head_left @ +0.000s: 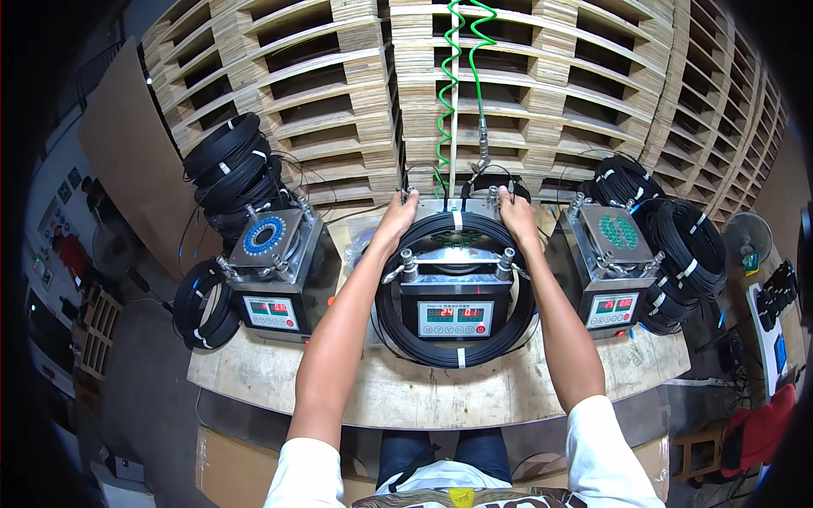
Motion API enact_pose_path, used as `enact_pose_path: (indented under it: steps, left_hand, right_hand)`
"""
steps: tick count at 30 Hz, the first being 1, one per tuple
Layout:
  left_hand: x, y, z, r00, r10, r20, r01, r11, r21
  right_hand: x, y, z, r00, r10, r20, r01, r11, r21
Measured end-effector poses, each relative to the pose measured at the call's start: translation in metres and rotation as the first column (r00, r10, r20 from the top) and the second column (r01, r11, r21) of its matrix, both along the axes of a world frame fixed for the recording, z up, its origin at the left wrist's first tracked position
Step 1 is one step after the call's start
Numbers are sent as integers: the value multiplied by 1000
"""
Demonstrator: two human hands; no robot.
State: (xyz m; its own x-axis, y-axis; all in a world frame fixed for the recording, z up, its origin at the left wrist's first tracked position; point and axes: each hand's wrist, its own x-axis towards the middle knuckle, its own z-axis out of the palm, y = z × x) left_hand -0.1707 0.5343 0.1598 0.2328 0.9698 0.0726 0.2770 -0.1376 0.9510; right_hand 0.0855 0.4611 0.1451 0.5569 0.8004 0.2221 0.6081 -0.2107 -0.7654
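Observation:
A boxy machine [408, 298] with a lit red-digit display [456, 319] stands in the middle of the table. A big coil of black cable [423, 350], bound with white bands, rings its front and top. My left hand [395, 222] is closed on the knob-like clamp [412, 193] at the machine's far left corner. Closed in the same way, my right hand [518, 222] is on the clamp [505, 193] at the far right corner. Both sets of fingers are partly hidden. Two metal clamp posts at the near corners, the left [408, 264] and right [506, 261], are untouched.
Similar machines stand left [271, 292] with a blue ring of connectors and right [605, 292] with green ones. Black cable coils pile up left [233, 165] and right [686, 245]. A green spiral hose [447, 93] hangs before stacked wooden pallets [330, 80]. A fan [747, 233] stands right.

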Motion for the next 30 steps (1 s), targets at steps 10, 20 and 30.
enact_pose_path:
  steps: [10, 20, 30]
  left_hand:
    - [3, 16, -11, 999, 40, -29, -38, 996, 76]
    - [-6, 20, -15, 1000, -28, -4, 29, 998, 64]
    - [-4, 12, -4, 988, 76, -134, -61, 992, 108]
  right_hand:
    - [2, 5, -3, 967, 193, -165, -185, 981, 63]
    - [-7, -3, 0, 983, 130, -132, -130, 991, 7]
    - [0, 1, -12, 986, 125, -115, -111, 987, 118]
